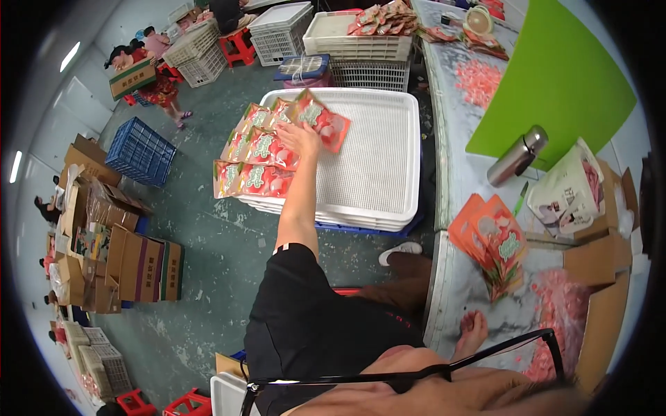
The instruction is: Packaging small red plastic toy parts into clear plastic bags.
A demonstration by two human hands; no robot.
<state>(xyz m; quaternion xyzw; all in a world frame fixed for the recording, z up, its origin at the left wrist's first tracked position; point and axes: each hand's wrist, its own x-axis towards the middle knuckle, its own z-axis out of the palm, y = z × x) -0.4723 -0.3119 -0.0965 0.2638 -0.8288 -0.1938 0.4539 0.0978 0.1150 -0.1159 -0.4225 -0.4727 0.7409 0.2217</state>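
Left hand (300, 140): arm stretched out over the tray (368, 187), palm down on the pouches (267, 182). Fingers extended and loosely spread; no pinch on a pouch edge visible. The flat palm probably spreads pressure over the slick film rather than creasing one corner. The angled upper pouch (324, 123) lies just beside the hand; whether the fingers touch its edge, cannot tell.

Pouches lie face up in overlapping rows at the left end of the tray, a few reaching over its rim. Overlap presumably saves room and keeps them flat; the white mesh base shows to their right. The tray tops a stack of similar ones, which likely raises it to a handy height.

Right hand (473, 334): at the counter (451, 197), below the red packs (491, 239). Fingers look partly curled; cannot tell whether they grip anything. Red packs overlap in a fan, which should leave edges free for picking singly. Pink pieces (555, 312) lie to the right of that hand, partly under clear film, beside the carton (600, 326); near placement probably shortens the reach. Flask (517, 156) sits farther along, near the green board (555, 83).
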